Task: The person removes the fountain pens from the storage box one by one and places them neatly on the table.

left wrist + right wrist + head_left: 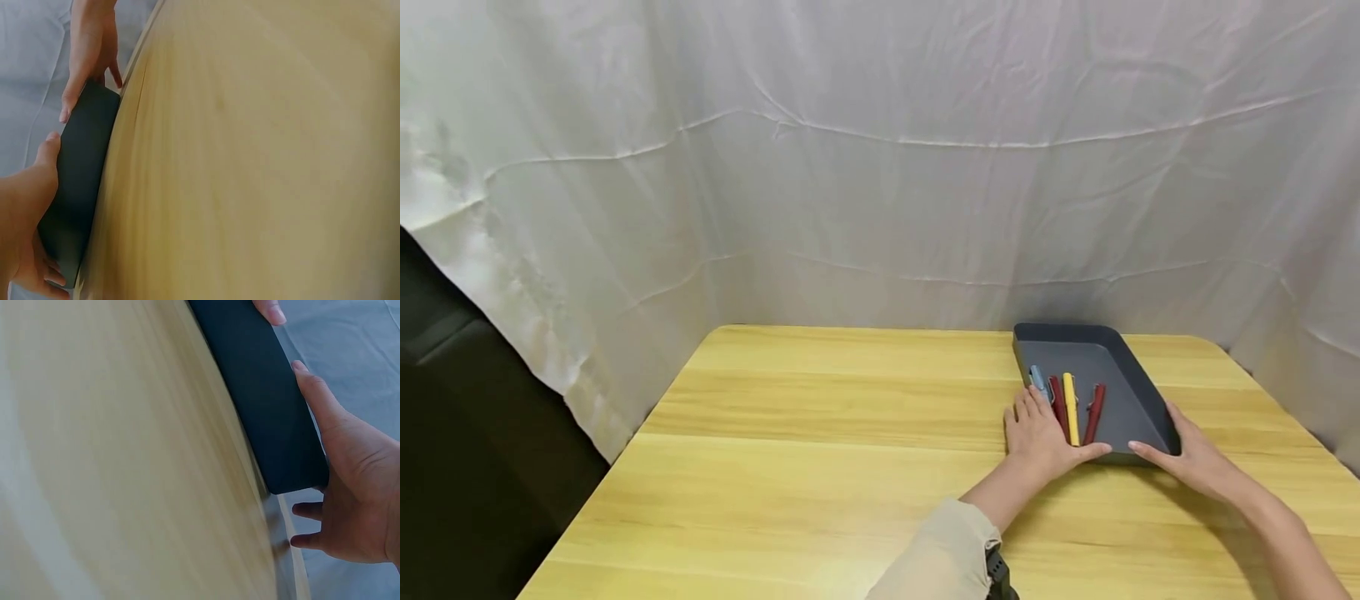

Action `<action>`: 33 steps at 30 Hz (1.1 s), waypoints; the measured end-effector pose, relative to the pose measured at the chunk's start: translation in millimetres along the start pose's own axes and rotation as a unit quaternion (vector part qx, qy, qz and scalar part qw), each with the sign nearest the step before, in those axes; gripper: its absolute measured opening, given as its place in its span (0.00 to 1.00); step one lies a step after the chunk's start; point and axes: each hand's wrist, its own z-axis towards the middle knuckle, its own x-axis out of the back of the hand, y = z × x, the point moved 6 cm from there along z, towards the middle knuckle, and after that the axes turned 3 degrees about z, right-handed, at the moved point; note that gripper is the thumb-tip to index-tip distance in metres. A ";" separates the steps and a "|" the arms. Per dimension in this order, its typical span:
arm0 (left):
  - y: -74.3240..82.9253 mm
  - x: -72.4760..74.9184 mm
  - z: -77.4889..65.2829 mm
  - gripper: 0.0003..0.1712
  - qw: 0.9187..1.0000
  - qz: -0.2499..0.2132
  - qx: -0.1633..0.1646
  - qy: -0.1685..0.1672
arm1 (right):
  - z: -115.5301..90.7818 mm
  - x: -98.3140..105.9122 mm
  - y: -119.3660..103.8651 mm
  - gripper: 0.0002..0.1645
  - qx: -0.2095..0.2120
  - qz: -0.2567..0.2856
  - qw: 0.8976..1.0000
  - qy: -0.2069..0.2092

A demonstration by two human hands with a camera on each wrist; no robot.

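Note:
Both hands hold the near end of a dark grey rectangular tray (1126, 407) on the table. My left hand (1041, 435) grips its near left corner, thumb along the front rim and fingers down the left side. At the near right corner, the right hand (1208, 467) has its thumb on the front rim and its fingers along the right side. Inside the tray's left half lie a blue pen (1038, 380), partly behind the left hand, a dark red pen (1058, 407), a yellow pen (1071, 410) and another dark red pen (1095, 413). Both wrist views show the tray's front wall (84, 169).
The wooden table (820, 417) extends to the left and in front of the tray. A pale curtain (865, 192) hangs behind the table's back edge. A black padded surface (467, 433) stands beyond the left edge.

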 end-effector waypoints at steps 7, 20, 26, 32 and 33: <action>-10.6 1.4 -1.6 0.71 1.000 -0.004 0.000 0.003 | 3.3 -6.2 -5.8 0.58 0.014 -0.005 1.000 0.008; -30.4 1.2 -5.2 0.71 0.999 -0.037 -0.006 -0.002 | 6.7 -20.6 -19.0 0.60 0.001 -0.011 1.000 -0.002; -37.5 4.7 -5.3 0.71 0.999 -0.040 -0.014 0.003 | 8.8 -21.1 -27.9 0.60 -0.003 -0.022 1.000 -0.007; -44.7 4.7 -7.5 0.71 0.999 -0.040 -0.018 0.000 | 7.6 -25.4 -32.8 0.60 -0.002 -0.027 1.000 -0.007; -45.8 4.6 -7.9 0.71 0.999 -0.040 -0.019 -0.002 | 7.5 -26.0 -34.2 0.60 -0.001 -0.026 1.000 -0.007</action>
